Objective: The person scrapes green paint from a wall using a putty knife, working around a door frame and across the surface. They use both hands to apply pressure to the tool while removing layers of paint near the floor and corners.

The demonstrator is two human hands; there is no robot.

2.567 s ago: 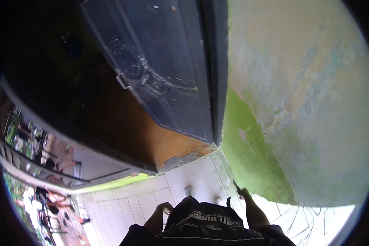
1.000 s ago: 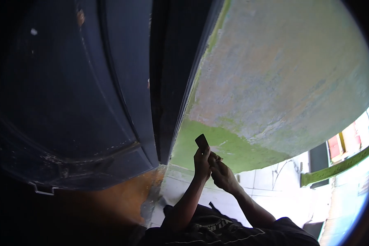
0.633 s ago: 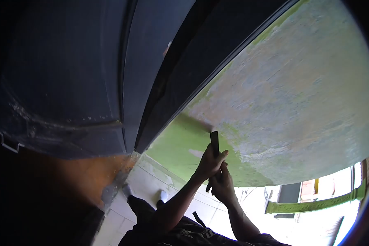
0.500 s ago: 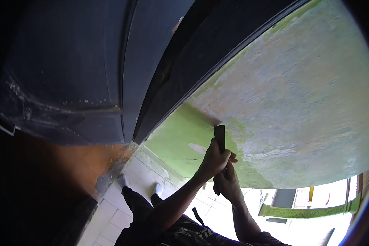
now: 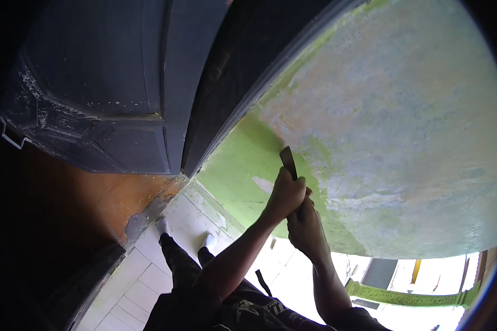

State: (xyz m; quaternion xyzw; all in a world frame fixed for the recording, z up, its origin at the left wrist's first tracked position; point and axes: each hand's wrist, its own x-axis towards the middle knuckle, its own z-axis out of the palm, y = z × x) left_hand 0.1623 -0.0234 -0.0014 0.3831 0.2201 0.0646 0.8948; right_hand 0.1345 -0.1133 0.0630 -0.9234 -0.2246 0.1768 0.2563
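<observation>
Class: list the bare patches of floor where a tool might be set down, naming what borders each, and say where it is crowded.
Free: white tiles between the dark threshold and the shoes; orange floor below the dark door. Crowded: the green wall patch where left hand and right hand clasp the scraper.

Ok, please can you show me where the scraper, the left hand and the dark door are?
scraper (image 5: 287,160), head view, on the dark blade above the fingers.
left hand (image 5: 287,194), head view, on the back of the hand.
door (image 5: 94,83), head view, on its flat dark panel.
</observation>
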